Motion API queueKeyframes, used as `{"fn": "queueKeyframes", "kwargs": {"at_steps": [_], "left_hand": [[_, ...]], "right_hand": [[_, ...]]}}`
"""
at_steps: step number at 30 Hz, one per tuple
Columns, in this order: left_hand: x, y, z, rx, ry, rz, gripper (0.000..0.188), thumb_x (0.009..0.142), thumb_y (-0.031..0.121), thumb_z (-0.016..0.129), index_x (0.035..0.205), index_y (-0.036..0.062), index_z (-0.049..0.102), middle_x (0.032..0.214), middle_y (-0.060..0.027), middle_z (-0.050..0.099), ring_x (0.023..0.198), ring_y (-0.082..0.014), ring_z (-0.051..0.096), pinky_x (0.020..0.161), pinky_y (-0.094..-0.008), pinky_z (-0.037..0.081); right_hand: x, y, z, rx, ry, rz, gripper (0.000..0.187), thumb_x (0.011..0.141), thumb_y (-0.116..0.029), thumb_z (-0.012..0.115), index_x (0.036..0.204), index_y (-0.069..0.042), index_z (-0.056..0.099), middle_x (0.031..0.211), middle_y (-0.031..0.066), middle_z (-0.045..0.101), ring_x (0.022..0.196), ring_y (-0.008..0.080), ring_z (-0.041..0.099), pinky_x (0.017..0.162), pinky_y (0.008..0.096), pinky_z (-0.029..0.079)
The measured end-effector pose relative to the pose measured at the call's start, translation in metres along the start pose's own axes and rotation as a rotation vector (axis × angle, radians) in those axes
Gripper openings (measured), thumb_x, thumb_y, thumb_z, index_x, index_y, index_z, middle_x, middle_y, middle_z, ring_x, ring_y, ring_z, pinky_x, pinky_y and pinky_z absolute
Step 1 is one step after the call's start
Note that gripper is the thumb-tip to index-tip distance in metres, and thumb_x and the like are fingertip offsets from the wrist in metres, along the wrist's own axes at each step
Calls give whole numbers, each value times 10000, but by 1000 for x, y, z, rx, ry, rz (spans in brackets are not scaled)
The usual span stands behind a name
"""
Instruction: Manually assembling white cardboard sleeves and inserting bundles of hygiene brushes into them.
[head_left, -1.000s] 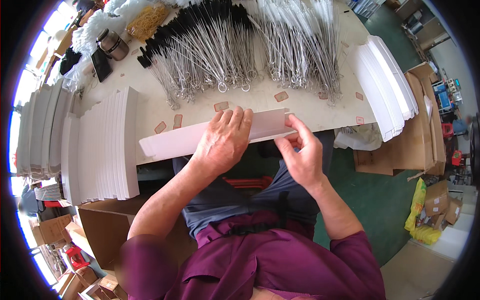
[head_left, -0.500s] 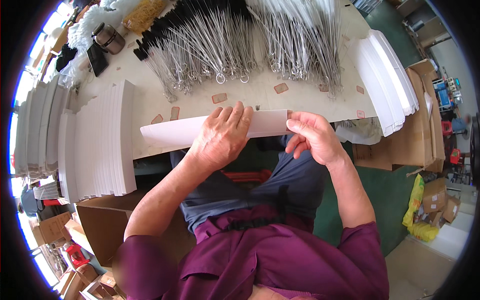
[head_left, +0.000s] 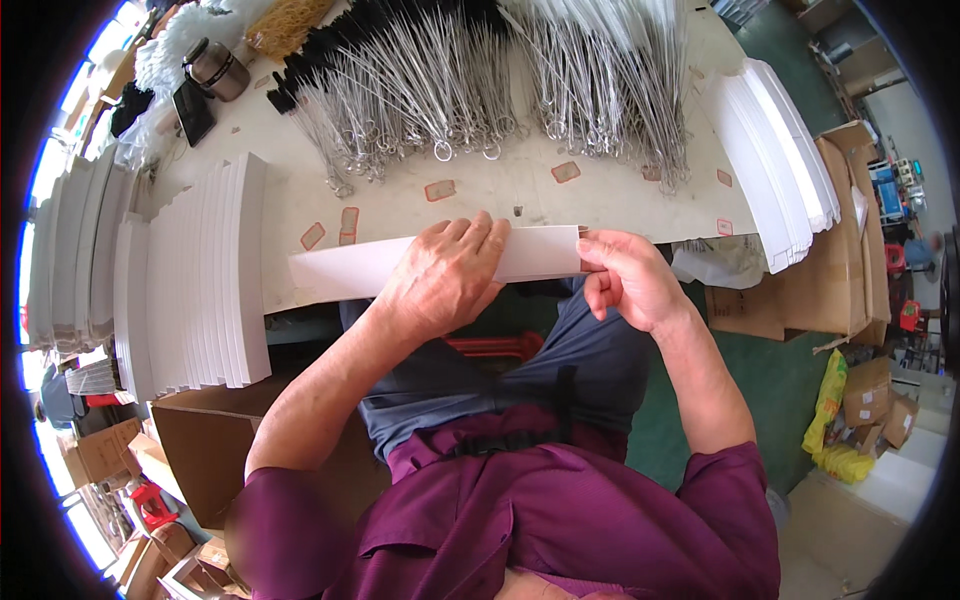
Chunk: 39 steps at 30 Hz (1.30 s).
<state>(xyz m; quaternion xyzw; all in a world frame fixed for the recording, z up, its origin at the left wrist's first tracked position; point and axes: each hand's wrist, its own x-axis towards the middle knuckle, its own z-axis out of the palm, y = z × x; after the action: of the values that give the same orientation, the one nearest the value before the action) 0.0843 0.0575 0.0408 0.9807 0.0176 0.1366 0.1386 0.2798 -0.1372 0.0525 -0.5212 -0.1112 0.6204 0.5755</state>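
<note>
A long, narrow white cardboard box [head_left: 543, 253] lies across the table's front edge, above my lap. My left hand [head_left: 445, 272] is wrapped over its middle, fingers together on top. At its right end, the thumb and index finger of my right hand [head_left: 632, 280] pinch the end edge, while the other fingers curl below. The inside of that end is hidden from view. Farther back lie piles of long wire brushes, black-bristled [head_left: 415, 85] on the left and white-bristled [head_left: 610, 90] on the right, their looped wire ends toward me.
Stacks of flat white cartons flank me, at the left [head_left: 200, 280] and right [head_left: 770, 160] of the table [head_left: 400, 212]. A flask [head_left: 217, 70] and a dark phone [head_left: 193, 113] stand at the back left. Open brown cartons sit low at the left [head_left: 205, 455] and right [head_left: 845, 240].
The box has shifted slightly right and its right end looks squarer. My right fingers have drawn in closer around that end. My left hand keeps its hold.
</note>
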Motion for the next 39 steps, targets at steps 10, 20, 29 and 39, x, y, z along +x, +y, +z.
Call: {"fn": "queueKeyframes", "kwargs": {"at_steps": [10, 20, 29, 39], "left_hand": [[17, 8, -13, -87, -113, -88, 660, 774, 238, 811, 1313, -45, 559, 1226, -203, 669, 1079, -375, 675, 899, -447, 558], [0, 3, -18, -80, -30, -152, 691, 802, 296, 832, 1333, -46, 552, 1271, -237, 652, 1169, -410, 636, 991, -474, 519], [-12, -10, -15, -120, -105, -200, 683, 792, 277, 839, 1320, -54, 559, 1265, -239, 651, 1161, -410, 634, 996, -482, 509], [-22, -24, -15, 37, -3, -250, 745, 802, 286, 835, 1399, -39, 530, 1338, -231, 624, 1242, -418, 590, 1056, -480, 473]], "right_hand": [[15, 4, 44, -1751, 161, -1003, 680, 812, -229, 829, 1360, 66, 555, 1316, 194, 628, 1251, 356, 584, 1094, 460, 454], [26, -3, 28, -1757, 38, -1016, 643, 820, -232, 814, 1332, 73, 574, 1263, 192, 637, 1160, 348, 608, 1056, 434, 473], [35, 3, 33, -1780, 68, -978, 639, 836, -256, 804, 1347, 52, 575, 1285, 190, 636, 1162, 343, 613, 1049, 431, 475], [51, 2, 19, -1691, 89, -1049, 559, 819, -254, 819, 1276, 20, 653, 1239, 163, 688, 1130, 322, 646, 1015, 416, 506]]}}
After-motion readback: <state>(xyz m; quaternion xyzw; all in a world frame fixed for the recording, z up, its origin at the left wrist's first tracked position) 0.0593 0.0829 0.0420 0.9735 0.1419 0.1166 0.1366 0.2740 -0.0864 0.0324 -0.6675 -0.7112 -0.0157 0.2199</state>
